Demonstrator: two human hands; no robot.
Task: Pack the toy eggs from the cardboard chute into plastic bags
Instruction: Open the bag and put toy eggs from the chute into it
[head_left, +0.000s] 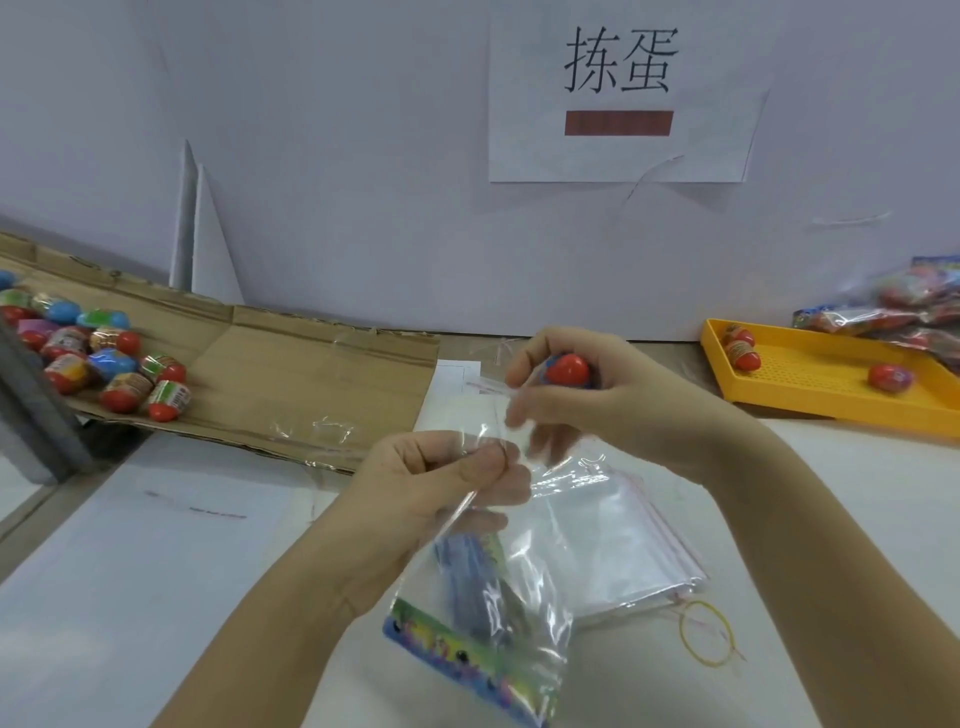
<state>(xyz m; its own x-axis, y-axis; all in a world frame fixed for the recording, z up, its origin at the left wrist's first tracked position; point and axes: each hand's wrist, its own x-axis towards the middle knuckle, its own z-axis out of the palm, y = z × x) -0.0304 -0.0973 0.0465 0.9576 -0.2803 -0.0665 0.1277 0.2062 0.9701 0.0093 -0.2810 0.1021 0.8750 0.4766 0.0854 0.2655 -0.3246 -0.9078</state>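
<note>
My left hand (441, 483) pinches the top edge of a clear plastic bag (498, 597) that hangs below it with a colourful printed card (457, 660) inside. My right hand (582, 384) grips a red toy egg (569, 370) just above the bag's mouth, and its lower fingers touch the bag's other lip. Several red and blue toy eggs (104, 358) lie on the cardboard chute (270, 364) at the left.
A stack of empty clear bags (623, 551) lies on the table under my hands, with a yellow rubber band (706, 634) beside it. A yellow tray (831, 374) at the right holds three eggs; filled bags (904, 306) are piled behind it.
</note>
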